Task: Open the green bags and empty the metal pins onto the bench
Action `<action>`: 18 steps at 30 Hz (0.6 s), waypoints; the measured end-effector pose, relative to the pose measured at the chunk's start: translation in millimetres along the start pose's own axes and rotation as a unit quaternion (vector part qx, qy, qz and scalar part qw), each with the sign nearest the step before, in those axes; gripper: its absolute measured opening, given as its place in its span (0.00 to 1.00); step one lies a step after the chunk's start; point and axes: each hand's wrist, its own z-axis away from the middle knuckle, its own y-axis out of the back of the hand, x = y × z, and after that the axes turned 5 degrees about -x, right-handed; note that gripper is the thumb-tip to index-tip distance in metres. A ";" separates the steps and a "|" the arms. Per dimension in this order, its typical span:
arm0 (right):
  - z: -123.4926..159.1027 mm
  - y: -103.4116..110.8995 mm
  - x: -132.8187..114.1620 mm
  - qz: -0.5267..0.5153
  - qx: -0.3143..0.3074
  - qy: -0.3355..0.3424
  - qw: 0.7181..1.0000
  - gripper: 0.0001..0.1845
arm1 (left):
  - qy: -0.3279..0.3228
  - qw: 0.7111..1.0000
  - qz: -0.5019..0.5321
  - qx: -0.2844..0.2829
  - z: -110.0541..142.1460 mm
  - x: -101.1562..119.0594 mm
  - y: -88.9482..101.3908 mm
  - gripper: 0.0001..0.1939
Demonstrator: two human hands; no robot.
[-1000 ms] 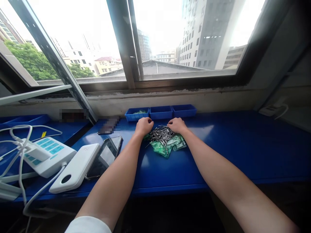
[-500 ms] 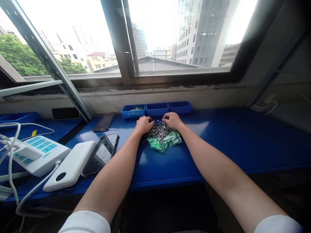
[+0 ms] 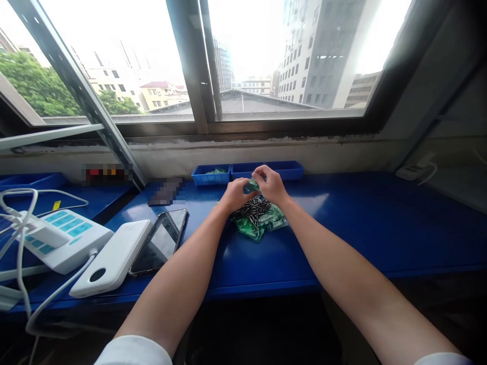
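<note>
Above the pile, my left hand (image 3: 236, 194) and my right hand (image 3: 271, 185) are close together, with a small green-tinted clear plastic bag (image 3: 251, 186) between them. The fingers of both hands are closed on the bag, my left on its near left side and my right at its upper edge. Whether anything is inside it cannot be made out. Just below lies a heap of slim, shiny metal pieces (image 3: 255, 210), like screws or small bits. More green plastic bags (image 3: 249, 228) lie under and in front of the heap on the blue table (image 3: 262, 268).
Behind my hands stand blue bins (image 3: 211, 178) in a row; the left one has green bags in it. To the left lie a phone (image 3: 160, 241), a white power bank (image 3: 114, 258) and a power strip (image 3: 72, 233) with looping cables. A metal shelf post (image 3: 117, 144) rises there.
Both hands have lifted from the metal heap and come closer together. A green plastic bag now shows between them. The view has shifted slightly.
</note>
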 end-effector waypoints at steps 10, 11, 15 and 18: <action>6.2 -5.5 1.6 0.030 -0.080 0.072 0.994 0.18 | 0.039 0.984 0.111 0.131 -2.4 -12.2 0.2 0.06; 6.4 -5.7 2.9 0.037 -0.078 0.073 0.994 0.19 | 0.036 0.984 0.112 0.130 -2.4 -11.1 0.2 0.06; 5.1 -5.7 5.9 0.045 -0.060 0.040 0.996 0.15 | 0.051 0.983 0.135 0.117 -2.2 -5.9 0.7 0.07; 3.3 -5.7 8.2 0.015 -0.044 -0.011 0.999 0.10 | 0.062 0.968 0.224 0.098 -3.0 -5.9 1.3 0.18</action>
